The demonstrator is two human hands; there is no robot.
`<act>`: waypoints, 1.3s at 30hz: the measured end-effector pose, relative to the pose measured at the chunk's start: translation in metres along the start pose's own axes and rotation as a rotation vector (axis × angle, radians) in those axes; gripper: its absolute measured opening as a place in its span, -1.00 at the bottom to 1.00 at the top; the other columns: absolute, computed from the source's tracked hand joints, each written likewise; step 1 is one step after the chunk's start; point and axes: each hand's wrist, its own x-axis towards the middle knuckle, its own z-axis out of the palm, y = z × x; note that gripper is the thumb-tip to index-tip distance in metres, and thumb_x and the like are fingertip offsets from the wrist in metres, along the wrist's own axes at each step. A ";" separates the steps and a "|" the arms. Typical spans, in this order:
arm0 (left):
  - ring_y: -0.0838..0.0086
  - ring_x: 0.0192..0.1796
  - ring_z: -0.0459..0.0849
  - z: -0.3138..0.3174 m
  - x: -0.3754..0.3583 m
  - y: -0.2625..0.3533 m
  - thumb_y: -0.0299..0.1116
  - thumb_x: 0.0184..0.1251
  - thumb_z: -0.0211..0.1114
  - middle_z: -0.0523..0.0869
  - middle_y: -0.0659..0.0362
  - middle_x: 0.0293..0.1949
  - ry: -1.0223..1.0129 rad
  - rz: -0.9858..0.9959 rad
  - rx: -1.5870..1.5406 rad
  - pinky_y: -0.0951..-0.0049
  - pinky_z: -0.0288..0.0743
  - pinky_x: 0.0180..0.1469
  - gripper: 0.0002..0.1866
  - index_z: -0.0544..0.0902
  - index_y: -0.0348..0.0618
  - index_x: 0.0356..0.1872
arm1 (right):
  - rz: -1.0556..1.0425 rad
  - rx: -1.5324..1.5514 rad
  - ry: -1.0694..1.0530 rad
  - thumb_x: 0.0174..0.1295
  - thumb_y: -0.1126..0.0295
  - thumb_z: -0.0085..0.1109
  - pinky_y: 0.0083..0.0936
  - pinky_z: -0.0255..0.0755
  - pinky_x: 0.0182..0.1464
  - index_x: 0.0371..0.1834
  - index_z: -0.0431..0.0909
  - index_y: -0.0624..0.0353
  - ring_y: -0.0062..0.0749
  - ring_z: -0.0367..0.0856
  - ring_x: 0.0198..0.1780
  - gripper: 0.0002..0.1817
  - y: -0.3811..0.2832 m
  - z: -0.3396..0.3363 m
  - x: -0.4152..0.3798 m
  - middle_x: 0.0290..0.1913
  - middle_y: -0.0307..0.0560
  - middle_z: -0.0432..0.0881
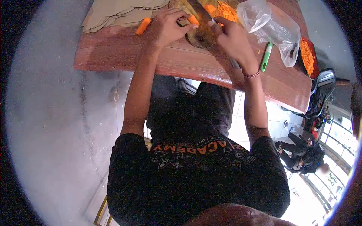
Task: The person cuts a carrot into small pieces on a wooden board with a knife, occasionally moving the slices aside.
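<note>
My left hand (172, 27) pinches a carrot piece (194, 20) between thumb and fingers over a round wooden cutting board (200, 40). In my right hand (230, 37) is a knife (200, 10), its blade pointing up and to the left, close beside the carrot piece. Cut carrot strips (226, 13) lie on the board past the blade. Another carrot piece (143, 26) rests on the table left of my left hand. The knife's handle is mostly covered by my right fingers.
The reddish wooden table (109, 49) holds brown paper sheets (117, 15) at the left. Right of my right hand are a clear plastic bag (275, 26), a green-handled peeler (267, 57) and a tray of carrot strips (308, 56). A person (307, 152) sits farther off at the right.
</note>
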 end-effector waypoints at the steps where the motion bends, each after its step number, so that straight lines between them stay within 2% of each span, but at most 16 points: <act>1: 0.21 -0.14 0.74 0.000 0.000 0.000 -0.06 -0.02 0.60 0.79 0.15 -0.26 0.002 0.013 0.003 0.28 0.58 0.03 -0.60 0.76 -0.13 -0.28 | 0.016 0.021 -0.022 0.37 0.15 0.06 0.03 0.53 -0.08 -0.04 0.63 0.27 0.31 0.66 -0.15 -0.62 -0.004 -0.001 -0.002 -0.29 0.41 0.66; 5: 0.22 -0.14 0.75 -0.002 0.001 -0.001 -0.06 -0.03 0.60 0.79 0.14 -0.26 0.003 0.050 0.019 0.28 0.59 0.02 -0.59 0.76 -0.14 -0.28 | -0.017 0.042 -0.028 0.39 0.14 0.05 0.03 0.52 -0.08 -0.02 0.62 0.25 0.32 0.66 -0.15 -0.61 0.004 0.008 -0.002 -0.29 0.40 0.66; 8: 0.23 -0.09 0.75 0.000 0.001 -0.003 -0.04 -0.03 0.60 0.79 0.13 -0.24 -0.028 -0.018 -0.008 0.29 0.58 0.04 -0.57 0.75 -0.15 -0.27 | -0.013 0.014 -0.020 0.38 0.15 0.05 0.04 0.52 -0.10 0.00 0.63 0.25 0.31 0.67 -0.17 -0.62 0.002 0.008 -0.004 -0.30 0.39 0.66; 10: 0.20 -0.27 0.75 0.000 0.002 -0.003 -0.19 -0.05 0.64 0.77 0.06 -0.36 0.043 0.090 0.028 0.28 0.64 -0.17 -0.66 0.78 -0.14 -0.30 | -0.017 0.014 -0.021 0.38 0.15 0.05 0.03 0.53 -0.09 0.00 0.62 0.25 0.31 0.67 -0.17 -0.61 0.004 0.009 -0.004 -0.31 0.39 0.66; 11: 0.20 -0.27 0.75 0.000 0.001 -0.003 -0.19 -0.05 0.64 0.77 0.06 -0.36 0.044 0.088 0.028 0.28 0.64 -0.17 -0.66 0.78 -0.14 -0.30 | -0.018 0.013 -0.022 0.38 0.15 0.05 0.03 0.53 -0.09 0.00 0.62 0.25 0.31 0.67 -0.17 -0.61 0.003 0.009 -0.004 -0.31 0.39 0.66; 17: 0.19 -0.24 0.76 -0.004 0.002 0.001 -0.21 -0.04 0.64 0.77 0.06 -0.33 0.048 0.117 0.045 0.28 0.64 -0.14 -0.66 0.77 -0.15 -0.27 | -0.026 0.012 -0.010 0.39 0.12 0.04 0.03 0.51 -0.13 -0.02 0.63 0.24 0.31 0.67 -0.19 -0.60 0.000 0.009 -0.004 -0.33 0.40 0.66; 19: 0.21 -0.06 0.74 -0.003 0.000 0.001 -0.01 -0.01 0.58 0.80 0.14 -0.22 -0.034 -0.020 0.025 0.27 0.57 0.06 -0.58 0.76 -0.11 -0.26 | 0.036 0.006 -0.033 0.40 0.11 0.04 0.04 0.50 -0.13 -0.02 0.63 0.24 0.31 0.67 -0.19 -0.60 -0.003 0.008 -0.004 -0.32 0.40 0.66; 29: 0.19 -0.13 0.72 0.003 -0.003 -0.003 0.01 0.00 0.57 0.78 0.15 -0.26 0.006 0.007 0.040 0.23 0.56 0.02 -0.57 0.76 -0.12 -0.27 | -0.001 0.053 -0.001 0.42 0.12 0.02 0.05 0.50 -0.14 -0.06 0.62 0.29 0.32 0.66 -0.21 -0.60 -0.002 0.016 -0.007 -0.35 0.41 0.64; 31: 0.21 -0.14 0.77 0.001 -0.003 -0.002 -0.18 -0.01 0.62 0.79 0.07 -0.23 -0.026 0.001 0.070 0.31 0.63 -0.01 -0.63 0.77 -0.13 -0.20 | -0.037 0.042 0.016 0.42 0.16 0.01 0.04 0.51 -0.15 -0.07 0.61 0.30 0.32 0.66 -0.22 -0.62 -0.001 0.016 -0.006 -0.34 0.41 0.64; 32: 0.21 -0.14 0.77 0.000 -0.002 -0.001 -0.18 -0.01 0.62 0.79 0.07 -0.23 -0.027 0.001 0.069 0.31 0.63 -0.01 -0.63 0.77 -0.13 -0.20 | -0.036 0.042 0.016 0.42 0.16 0.01 0.04 0.51 -0.15 -0.07 0.61 0.30 0.32 0.66 -0.22 -0.62 -0.003 0.015 -0.007 -0.34 0.41 0.64; 35: 0.21 -0.13 0.77 -0.001 -0.002 0.001 -0.16 0.00 0.62 0.79 0.07 -0.22 -0.024 0.008 0.052 0.31 0.63 -0.01 -0.62 0.78 -0.13 -0.19 | 0.000 0.004 -0.013 0.40 0.19 0.01 0.06 0.51 -0.13 -0.09 0.61 0.31 0.32 0.66 -0.22 -0.64 -0.013 0.011 -0.008 -0.33 0.40 0.65; 37: 0.18 -0.08 0.72 -0.001 -0.002 0.002 0.01 0.01 0.57 0.78 0.12 -0.20 -0.005 -0.042 0.008 0.26 0.58 0.03 -0.54 0.76 -0.16 -0.23 | -0.052 -0.081 -0.018 0.37 0.22 0.03 0.08 0.51 -0.13 -0.10 0.62 0.30 0.32 0.66 -0.23 -0.66 -0.014 0.012 -0.006 -0.33 0.39 0.65; 39: 0.19 -0.07 0.73 0.002 -0.003 -0.002 0.00 0.01 0.57 0.78 0.11 -0.20 0.012 -0.025 0.021 0.26 0.58 0.04 -0.55 0.77 -0.15 -0.21 | -0.060 -0.074 -0.014 0.37 0.22 0.03 0.07 0.52 -0.11 -0.10 0.63 0.30 0.32 0.66 -0.22 -0.66 -0.010 0.015 -0.004 -0.32 0.39 0.65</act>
